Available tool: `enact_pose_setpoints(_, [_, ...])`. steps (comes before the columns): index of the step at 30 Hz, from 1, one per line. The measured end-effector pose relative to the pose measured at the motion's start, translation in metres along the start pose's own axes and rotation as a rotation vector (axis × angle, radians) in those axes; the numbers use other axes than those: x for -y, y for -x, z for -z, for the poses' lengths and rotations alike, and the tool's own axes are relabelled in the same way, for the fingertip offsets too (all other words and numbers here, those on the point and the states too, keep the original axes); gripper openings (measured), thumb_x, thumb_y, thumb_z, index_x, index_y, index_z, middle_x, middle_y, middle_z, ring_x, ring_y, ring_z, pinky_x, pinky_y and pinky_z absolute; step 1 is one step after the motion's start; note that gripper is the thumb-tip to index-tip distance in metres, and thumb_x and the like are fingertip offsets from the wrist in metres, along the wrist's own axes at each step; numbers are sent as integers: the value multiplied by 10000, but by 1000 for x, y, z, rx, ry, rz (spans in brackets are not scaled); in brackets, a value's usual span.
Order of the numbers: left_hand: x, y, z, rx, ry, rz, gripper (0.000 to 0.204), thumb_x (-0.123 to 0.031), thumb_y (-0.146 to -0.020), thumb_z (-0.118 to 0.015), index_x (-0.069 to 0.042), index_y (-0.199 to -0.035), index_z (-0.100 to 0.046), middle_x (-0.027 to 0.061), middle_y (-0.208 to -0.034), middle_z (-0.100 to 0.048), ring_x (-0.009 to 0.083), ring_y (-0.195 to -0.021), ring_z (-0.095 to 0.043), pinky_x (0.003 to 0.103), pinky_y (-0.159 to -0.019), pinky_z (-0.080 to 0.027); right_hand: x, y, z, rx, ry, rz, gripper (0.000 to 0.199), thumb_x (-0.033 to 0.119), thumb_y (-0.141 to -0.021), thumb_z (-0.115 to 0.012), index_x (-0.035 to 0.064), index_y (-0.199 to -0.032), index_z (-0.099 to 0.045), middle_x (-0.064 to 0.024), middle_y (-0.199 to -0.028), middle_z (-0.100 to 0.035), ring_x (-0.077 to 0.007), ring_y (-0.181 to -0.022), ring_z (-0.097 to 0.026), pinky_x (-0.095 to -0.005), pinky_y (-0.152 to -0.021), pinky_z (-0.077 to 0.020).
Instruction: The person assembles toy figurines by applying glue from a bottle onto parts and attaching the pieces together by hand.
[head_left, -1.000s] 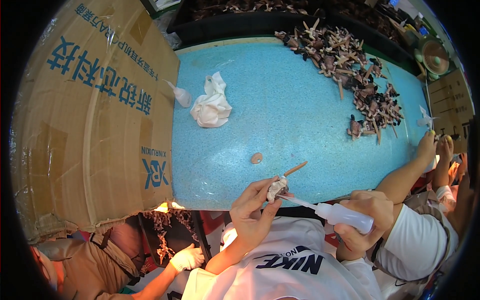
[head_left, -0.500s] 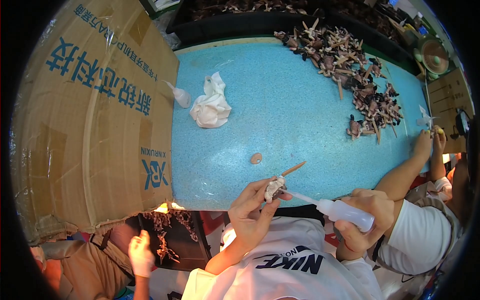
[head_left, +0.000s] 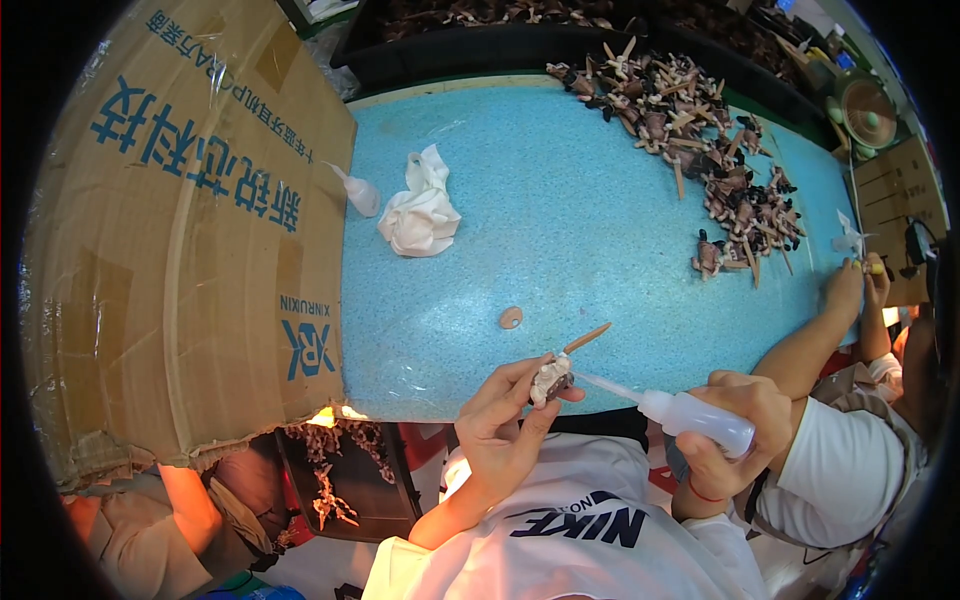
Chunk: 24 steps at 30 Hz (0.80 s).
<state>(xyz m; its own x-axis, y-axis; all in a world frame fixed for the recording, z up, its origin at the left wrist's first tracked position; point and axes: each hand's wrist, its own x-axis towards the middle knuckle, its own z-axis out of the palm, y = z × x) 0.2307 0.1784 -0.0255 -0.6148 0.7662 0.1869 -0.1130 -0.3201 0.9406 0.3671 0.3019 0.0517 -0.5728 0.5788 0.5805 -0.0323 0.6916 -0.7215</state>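
Observation:
My left hand (head_left: 502,412) pinches a small figurine (head_left: 549,382), pale on one side and dark brown on the other, with a tan pointed stick (head_left: 588,337) jutting from its top. My right hand (head_left: 742,425) is wrapped round a translucent squeeze bottle (head_left: 705,420) that has a long thin nozzle. The nozzle points left at the figurine, its tip very close beside the brown side; whether it touches I cannot tell. Just beyond my left hand, a small flat pinkish-brown disc (head_left: 511,317) lies on the blue table (head_left: 590,230).
A tall cardboard box (head_left: 190,250) walls off the left side. Crumpled white tissue (head_left: 420,215) and another squeeze bottle (head_left: 360,194) lie near it. Many similar figurines (head_left: 735,190) are heaped at the far right. A co-worker's hands (head_left: 850,288) work at the right edge; a dark tray (head_left: 360,490) stands lower left.
The squeeze bottle in my right hand has drawn back slightly to the right, its nozzle tip off the figurine's front. At lower left, another person's hand has moved away from beside the tray.

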Motion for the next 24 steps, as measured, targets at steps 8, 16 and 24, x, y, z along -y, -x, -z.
enact_pose_setpoints(8, [1,-1,0,0,-5,1,277,59,-819,-546,100,-1093,-553,195,-1054,-542,264,-846,-634,286,-729,-511,1,0,-1,-2,15,30,275,139,-624,-757,-27,-703,-553,-85,-510,-547,-139,-343,-437,-243,-331,-304])
enact_pose_setpoints(16, [1,1,0,1,9,-13,282,71,-816,-539,98,-1096,-550,199,-1063,-537,272,-850,-632,291,-734,-516,4,1,-2,-6,1,9,273,142,-627,-759,-18,-705,-551,-85,-525,-559,-137,-355,-441,-245,-335,-301])
enact_pose_setpoints(24, [3,2,2,1,-5,-27,282,66,-818,-543,97,-1098,-549,201,-1067,-536,273,-851,-633,295,-736,-519,4,3,0,14,30,12,288,168,-619,-764,-16,-704,-559,-68,-494,-534,-138,-351,-436,-244,-340,-297])
